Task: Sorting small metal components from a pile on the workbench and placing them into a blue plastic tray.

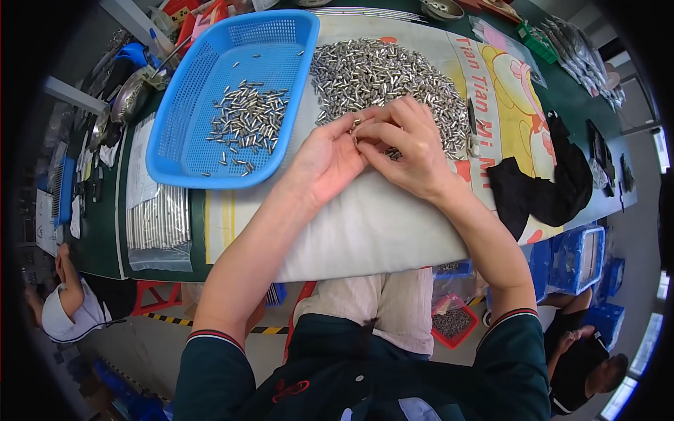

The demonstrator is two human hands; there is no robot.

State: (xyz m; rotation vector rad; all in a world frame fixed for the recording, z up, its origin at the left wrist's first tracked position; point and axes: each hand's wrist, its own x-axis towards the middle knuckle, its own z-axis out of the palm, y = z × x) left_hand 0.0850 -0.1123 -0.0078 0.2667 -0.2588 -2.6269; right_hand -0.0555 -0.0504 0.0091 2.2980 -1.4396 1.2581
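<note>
My left hand (pixel 328 158) is turned palm up, its fingers curled toward my right hand (pixel 411 144). The fingertips of both hands meet around a small silvery metal pin (pixel 356 126), which they mostly cover. Just beyond my hands, a wide pile of small shiny metal pins (pixel 393 77) spreads over the printed cloth (pixel 358 224). Left of the pile stands a blue perforated plastic basket (pixel 163 133). Inside the basket lies a smaller heap of loose metal pins (pixel 249 116).
A black cloth (pixel 544 189) lies at the right. Left of my arms is a clear bag of thin metal rods (pixel 160 221). Below the table edge are a red bin of small parts (pixel 453 323) and blue crates (pixel 576 259). Other people sit at both sides.
</note>
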